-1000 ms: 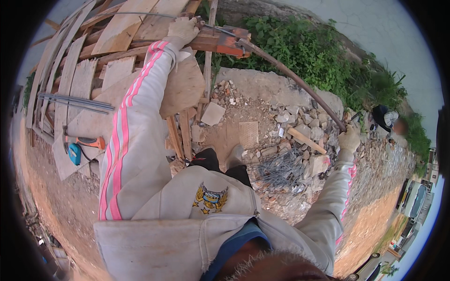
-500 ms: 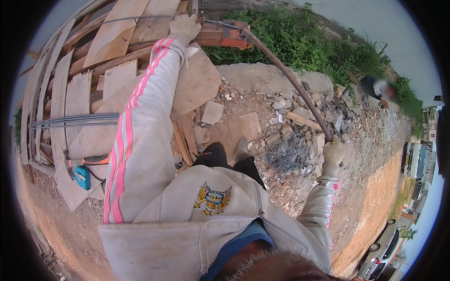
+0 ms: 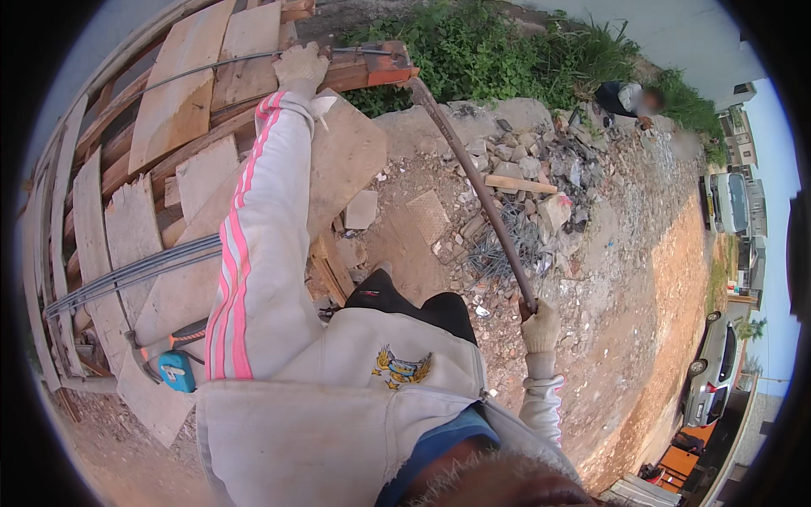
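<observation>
Pale gloves (image 3: 542, 335) cover our 2 hands. We have the right hand (image 3: 541, 326) clenched around the near end of a long brown bar (image 3: 475, 184), which slants up and away to our left until its far end meets an orange metal block (image 3: 391, 74) at the tip of a wooden beam (image 3: 348, 78). Our left hand (image 3: 302, 68) is closed over a thin grey rod (image 3: 241, 59) that lies along the beam and runs out leftward across pale wooden boards (image 3: 182, 97); the undersides of its fingers are hidden from us. Nearer to us, beside our left sleeve (image 3: 283, 211), we see a bundle of grey rods (image 3: 144, 270), then a hammer (image 3: 187, 336) with an orange grip and, just beside it, a teal tape measure (image 3: 176, 370). Under the bar we find tangled wire (image 3: 494, 253) among rubble (image 3: 528, 152), with a short plank (image 3: 519, 183) near it. Beyond, we make out another person (image 3: 621, 97) low down by green plants (image 3: 473, 59).
</observation>
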Tool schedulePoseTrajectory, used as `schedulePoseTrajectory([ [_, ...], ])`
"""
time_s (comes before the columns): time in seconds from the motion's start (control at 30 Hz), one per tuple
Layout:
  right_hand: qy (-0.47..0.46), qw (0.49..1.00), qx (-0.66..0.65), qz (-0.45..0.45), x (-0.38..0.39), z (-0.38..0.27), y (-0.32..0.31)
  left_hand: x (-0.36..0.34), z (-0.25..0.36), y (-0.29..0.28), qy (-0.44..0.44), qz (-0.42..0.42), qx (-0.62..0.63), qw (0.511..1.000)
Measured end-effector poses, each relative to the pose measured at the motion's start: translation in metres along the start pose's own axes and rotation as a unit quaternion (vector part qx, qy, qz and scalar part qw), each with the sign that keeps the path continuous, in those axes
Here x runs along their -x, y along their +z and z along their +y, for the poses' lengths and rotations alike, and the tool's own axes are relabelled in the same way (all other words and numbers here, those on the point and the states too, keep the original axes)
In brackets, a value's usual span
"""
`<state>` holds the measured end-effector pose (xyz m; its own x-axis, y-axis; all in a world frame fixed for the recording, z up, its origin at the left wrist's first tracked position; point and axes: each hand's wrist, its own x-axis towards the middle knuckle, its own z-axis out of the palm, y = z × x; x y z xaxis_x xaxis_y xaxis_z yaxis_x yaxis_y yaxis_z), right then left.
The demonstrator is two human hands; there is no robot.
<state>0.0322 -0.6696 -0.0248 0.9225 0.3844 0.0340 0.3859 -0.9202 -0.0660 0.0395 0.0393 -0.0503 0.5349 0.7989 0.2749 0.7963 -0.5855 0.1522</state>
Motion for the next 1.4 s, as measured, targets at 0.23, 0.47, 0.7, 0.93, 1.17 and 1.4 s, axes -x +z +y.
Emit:
schedulePoseTrajectory([
  [0.23,0.161,0.97,-0.167,0.07,0.044,0.052,-0.07,-0.003,0.015,0.005,0.007,0.023,0.043,0.999],
  [0.47,0.165,0.978,-0.105,0.071,0.058,0.005,-0.045,-0.003,0.003,0.008,0.003,0.017,0.02,1.0],
  [0.7,0.092,0.996,0.003,0.012,-0.06,0.008,-0.002,-0.002,0.008,-0.001,0.014,0.03,0.046,0.998],
  [0.93,0.028,0.999,0.006,-0.018,-0.182,-0.008,-0.015,-0.001,0.007,-0.001,0.009,0.013,0.037,0.999],
  [1.17,-0.037,0.999,0.035,-0.013,-0.249,0.038,0.007,0.002,0.004,0.0,0.029,0.05,0.019,0.998],
  [1.4,-0.161,0.986,0.05,0.02,-0.329,0.086,0.011,-0.001,0.002,0.017,0.048,0.113,-0.039,0.992],
])
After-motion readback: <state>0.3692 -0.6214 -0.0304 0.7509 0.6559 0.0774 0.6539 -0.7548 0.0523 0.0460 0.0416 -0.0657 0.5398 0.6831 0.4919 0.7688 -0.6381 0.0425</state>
